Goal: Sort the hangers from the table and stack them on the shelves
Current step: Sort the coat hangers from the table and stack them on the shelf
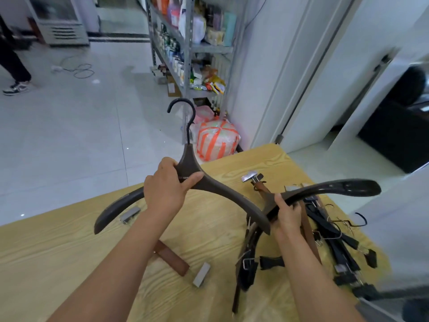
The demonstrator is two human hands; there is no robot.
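My left hand grips a dark brown coat hanger at its neck, just below the black hook, and holds it above the wooden table. My right hand grips a second dark curved hanger by one arm, lifting it over a pile of hangers at the table's right side. The pile mixes brown wooden clip hangers and black ones with metal clips. A brown wooden clip hanger lies flat under my left forearm.
A metal shelf unit packed with goods stands beyond the table. A taped bundle sits on the tiled floor at its foot. A white door frame is at the right. Another person's leg and a cable show at far left.
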